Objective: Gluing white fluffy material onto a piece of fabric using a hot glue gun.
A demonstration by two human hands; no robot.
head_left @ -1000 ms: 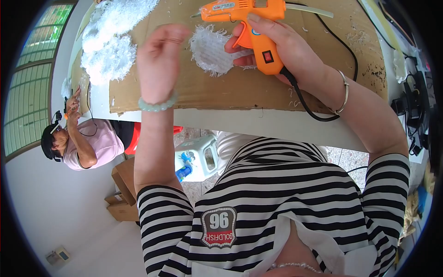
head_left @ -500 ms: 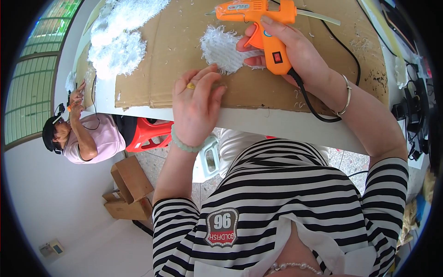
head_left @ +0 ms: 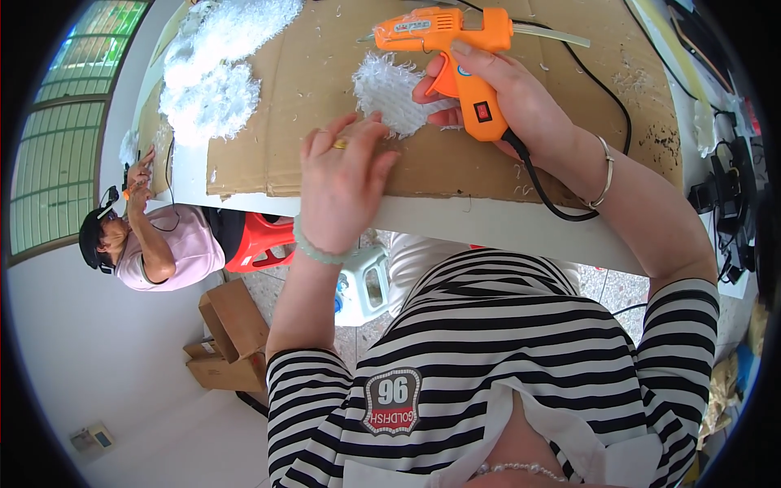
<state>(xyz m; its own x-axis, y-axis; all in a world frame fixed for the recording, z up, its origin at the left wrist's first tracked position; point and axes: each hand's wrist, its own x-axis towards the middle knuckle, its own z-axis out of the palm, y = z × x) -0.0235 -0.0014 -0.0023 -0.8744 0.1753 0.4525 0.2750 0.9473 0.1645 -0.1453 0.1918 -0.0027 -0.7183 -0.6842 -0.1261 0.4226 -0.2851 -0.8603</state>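
Observation:
An orange hot glue gun (head_left: 455, 37) is gripped in my right hand (head_left: 521, 98), its nozzle toward the left and a pale glue stick (head_left: 557, 36) out of its back end. My fingers sit by its orange trigger. Beneath the gun, a white shaggy fabric piece (head_left: 390, 93) lies on a sheet of brown cardboard (head_left: 281, 154). My left hand (head_left: 342, 175) rests at the cardboard's near edge, fingers loosely bent and thumb apart, fingertips close to the white piece. I see nothing held in it; the undersides of its fingers are hidden.
A white fluffy heap (head_left: 211, 98) lies at the far left. The gun's black cord (head_left: 598, 85) loops across the right side. Black devices and cables (head_left: 720, 191) lie at the far right. A person in pink (head_left: 175, 244) sits at left near a red stool (head_left: 260, 244); cardboard boxes (head_left: 232, 333) stand behind.
The glue gun and my right hand have shifted slightly left and down. My left hand has moved a little left, its fingers still loosely bent. The white piece lies about where it was.

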